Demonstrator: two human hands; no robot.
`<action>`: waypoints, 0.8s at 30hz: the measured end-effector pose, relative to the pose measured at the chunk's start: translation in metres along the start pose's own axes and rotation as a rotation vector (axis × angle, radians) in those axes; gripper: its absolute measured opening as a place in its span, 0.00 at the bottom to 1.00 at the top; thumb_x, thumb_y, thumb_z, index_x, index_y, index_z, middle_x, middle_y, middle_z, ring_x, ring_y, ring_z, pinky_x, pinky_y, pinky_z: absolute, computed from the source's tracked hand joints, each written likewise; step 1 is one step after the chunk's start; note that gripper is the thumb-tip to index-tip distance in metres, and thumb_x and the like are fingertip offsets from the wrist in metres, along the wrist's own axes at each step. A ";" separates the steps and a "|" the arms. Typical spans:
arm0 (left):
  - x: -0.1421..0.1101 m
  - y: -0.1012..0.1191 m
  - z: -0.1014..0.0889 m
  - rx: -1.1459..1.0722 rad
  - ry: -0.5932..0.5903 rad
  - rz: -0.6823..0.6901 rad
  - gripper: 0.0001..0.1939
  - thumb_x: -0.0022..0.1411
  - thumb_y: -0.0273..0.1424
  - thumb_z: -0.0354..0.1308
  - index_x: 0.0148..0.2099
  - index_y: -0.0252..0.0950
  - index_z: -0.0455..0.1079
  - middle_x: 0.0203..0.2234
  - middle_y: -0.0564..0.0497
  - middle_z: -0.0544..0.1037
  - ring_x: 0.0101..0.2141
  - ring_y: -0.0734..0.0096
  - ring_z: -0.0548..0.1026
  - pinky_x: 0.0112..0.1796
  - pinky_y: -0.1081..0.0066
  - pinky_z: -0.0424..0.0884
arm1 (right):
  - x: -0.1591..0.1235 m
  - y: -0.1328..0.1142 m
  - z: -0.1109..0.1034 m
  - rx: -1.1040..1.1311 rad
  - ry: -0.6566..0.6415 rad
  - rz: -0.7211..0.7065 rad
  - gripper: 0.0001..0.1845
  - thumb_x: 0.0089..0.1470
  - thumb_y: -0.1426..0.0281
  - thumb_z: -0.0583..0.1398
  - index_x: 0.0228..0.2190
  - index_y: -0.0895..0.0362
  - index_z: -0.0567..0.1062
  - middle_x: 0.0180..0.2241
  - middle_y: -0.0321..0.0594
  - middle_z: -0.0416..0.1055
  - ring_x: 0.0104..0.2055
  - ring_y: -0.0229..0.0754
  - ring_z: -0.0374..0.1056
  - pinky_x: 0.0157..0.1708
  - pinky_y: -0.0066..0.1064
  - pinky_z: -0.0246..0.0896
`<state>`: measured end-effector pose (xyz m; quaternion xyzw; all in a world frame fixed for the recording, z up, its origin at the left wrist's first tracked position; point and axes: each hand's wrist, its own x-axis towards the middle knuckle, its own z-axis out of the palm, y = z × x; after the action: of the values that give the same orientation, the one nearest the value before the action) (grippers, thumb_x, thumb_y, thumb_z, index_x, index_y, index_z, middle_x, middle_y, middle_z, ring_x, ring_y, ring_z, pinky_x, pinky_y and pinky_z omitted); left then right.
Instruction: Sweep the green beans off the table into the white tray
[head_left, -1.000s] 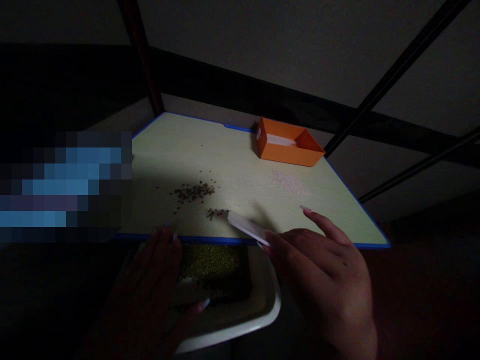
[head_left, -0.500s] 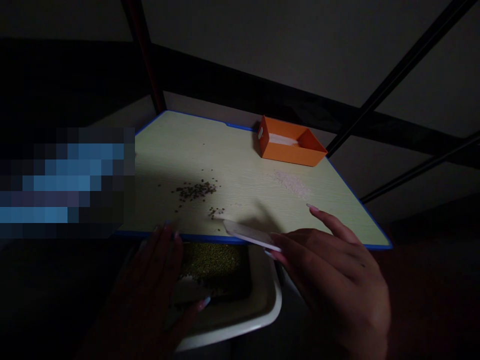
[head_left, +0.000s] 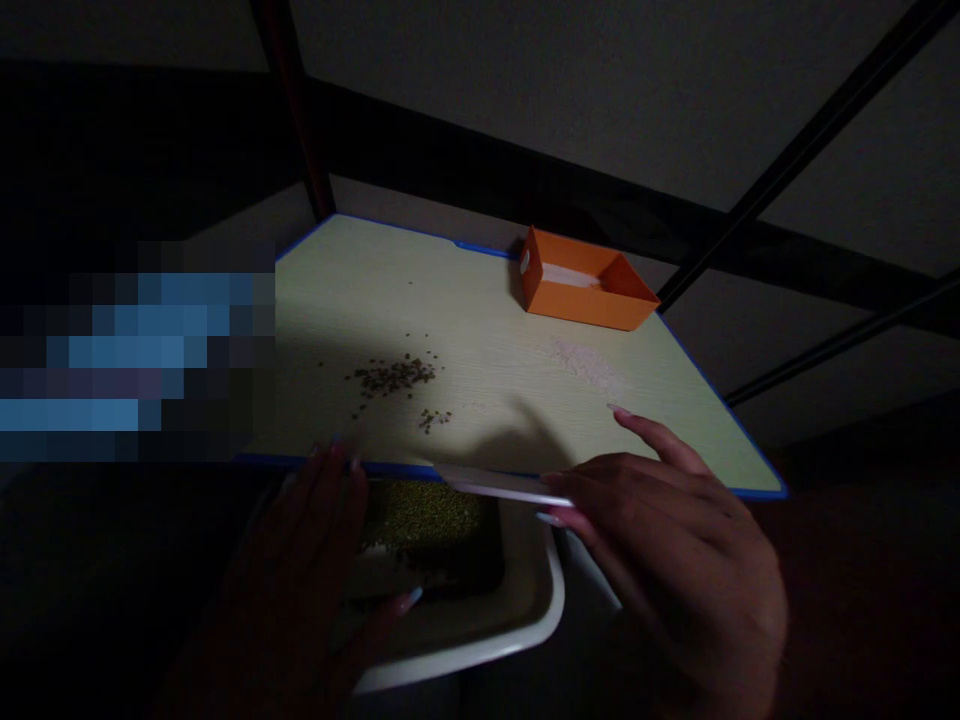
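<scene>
My right hand (head_left: 667,540) pinches a flat white card (head_left: 491,484) that lies along the near blue edge of the pale tabletop (head_left: 480,300); its index finger points out over the table. My left hand (head_left: 300,570) grips a white tray (head_left: 487,630) held just under the table edge, fingers over its rim, thumb inside. A dark inner container with small green beans (head_left: 424,512) sits in that tray. On the table lie a patch of dark beans (head_left: 394,377) and a smaller cluster (head_left: 435,420) near the card.
An orange open box (head_left: 585,285) stands at the table's far right. A thin scatter of white grains (head_left: 585,362) lies in front of it. Dark metal bars (head_left: 795,150) run behind the table. A blurred blue area (head_left: 135,360) covers the left.
My right hand has drawn the white card back from beside the small bean cluster to the table's near edge, above the tray. The left hand and tray have hardly moved.
</scene>
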<state>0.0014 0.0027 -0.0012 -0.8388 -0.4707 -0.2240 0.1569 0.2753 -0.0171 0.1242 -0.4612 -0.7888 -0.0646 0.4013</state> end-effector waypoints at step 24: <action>-0.002 -0.001 -0.001 -0.025 -0.003 -0.004 0.45 0.63 0.53 0.46 0.74 0.35 0.41 0.75 0.40 0.51 0.74 0.51 0.51 0.61 0.49 0.69 | 0.000 -0.009 0.007 -0.014 -0.026 -0.035 0.04 0.65 0.74 0.63 0.37 0.56 0.79 0.30 0.30 0.81 0.31 0.32 0.76 0.66 0.41 0.58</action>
<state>-0.0004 0.0007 -0.0011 -0.8402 -0.4696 -0.2289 0.1452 0.2648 -0.0190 0.1221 -0.4511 -0.8013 -0.0710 0.3865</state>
